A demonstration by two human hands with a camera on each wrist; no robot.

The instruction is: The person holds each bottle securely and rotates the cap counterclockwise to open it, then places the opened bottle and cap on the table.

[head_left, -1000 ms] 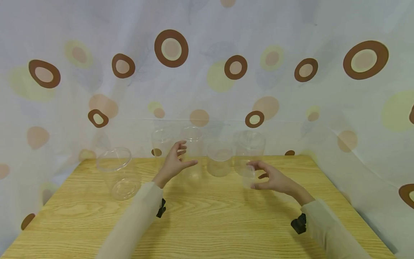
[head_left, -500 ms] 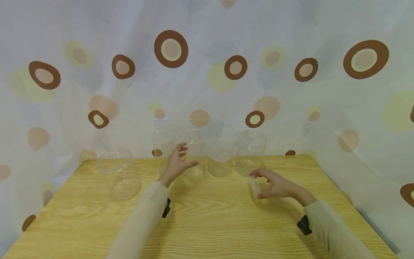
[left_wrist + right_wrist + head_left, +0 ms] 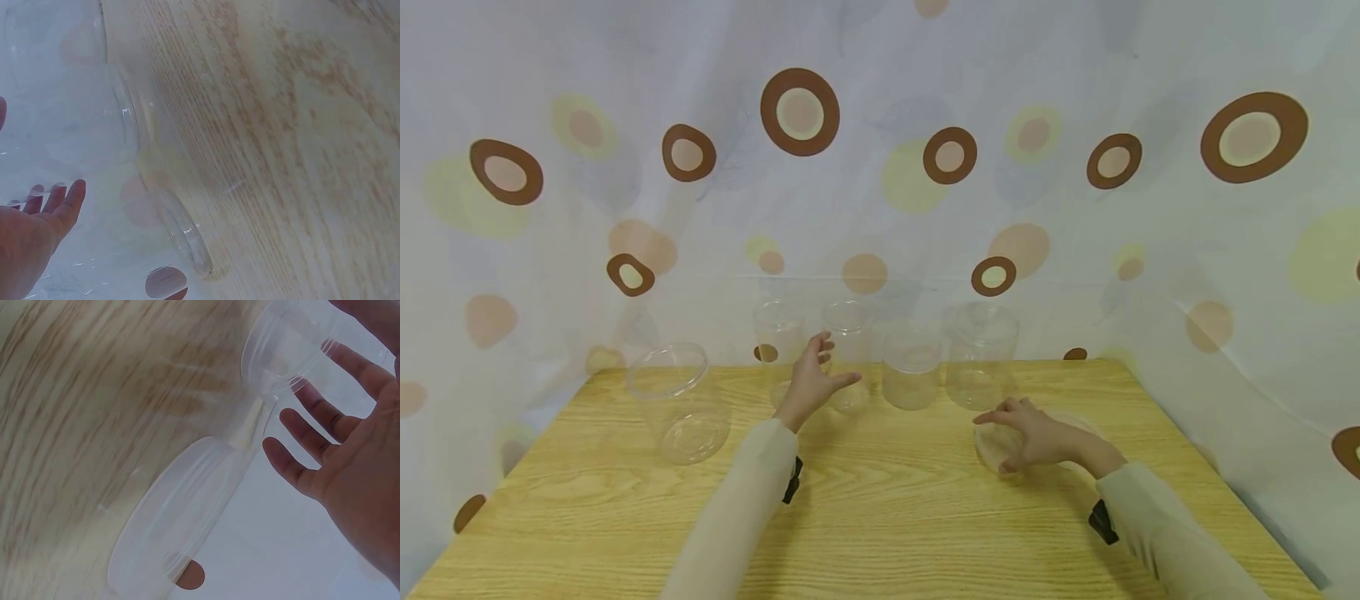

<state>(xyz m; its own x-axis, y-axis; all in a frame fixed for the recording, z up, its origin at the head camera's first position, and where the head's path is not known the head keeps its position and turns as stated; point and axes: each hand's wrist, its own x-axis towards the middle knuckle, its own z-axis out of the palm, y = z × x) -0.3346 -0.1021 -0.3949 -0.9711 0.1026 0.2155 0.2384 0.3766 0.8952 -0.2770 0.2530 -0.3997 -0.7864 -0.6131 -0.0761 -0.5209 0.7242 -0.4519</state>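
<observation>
My left hand [image 3: 811,383] reaches among the clear jars at the back, its thumb and fingers around a tall clear jar [image 3: 847,354]. In the left wrist view, the fingertips [image 3: 76,190] lie along that jar's side. My right hand [image 3: 1033,432] holds a clear round lid [image 3: 988,446] low over the table, thumb on the near side. The right wrist view has spread fingers [image 3: 319,412] against the ridged rim of this lid. Behind the right wrist, a second clear lid [image 3: 1084,423] lies on the table, partly hidden by the hand.
The wooden table [image 3: 880,525] meets a spotted curtain [image 3: 880,192] at its back edge. Another tall jar [image 3: 777,333], a short jar [image 3: 912,379] and a wider jar [image 3: 981,362] stand in the back row. A large clear container [image 3: 673,400] stands at the left.
The lid in my right hand has come nearer and tipped from edge-on to flatter. The tall jar at my left hand has moved slightly back; the left hand has shifted slightly right.
</observation>
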